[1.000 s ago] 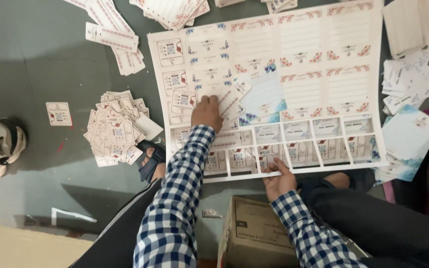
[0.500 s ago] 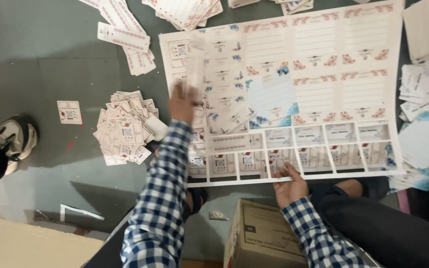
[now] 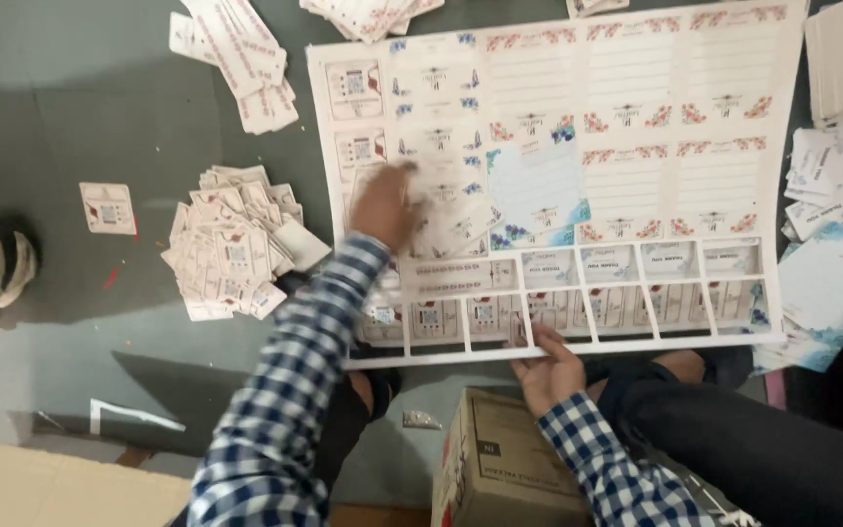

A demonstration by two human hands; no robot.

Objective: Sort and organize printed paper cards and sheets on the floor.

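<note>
Pinching the printed sheet (image 3: 636, 146) edge, right hand (image 3: 548, 371) grip closed — left hand (image 3: 382, 207) blurred, grip unclear; card pile (image 3: 231, 256) beside.

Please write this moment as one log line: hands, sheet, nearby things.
left hand: on printed sheet, blurred | right hand: holds sheet's near edge | card pile: left of sheet | cardboard box: below

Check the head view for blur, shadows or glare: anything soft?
Head view: left hand is motion-smeared over the printed sheet, and the print beside it smears too; right hand at the sheet's near edge is sharper. The card pile is fairly crisp, though its print is unreadable. Light is soft and even, with a shadow on the grey floor below the pile; no glare.
</note>
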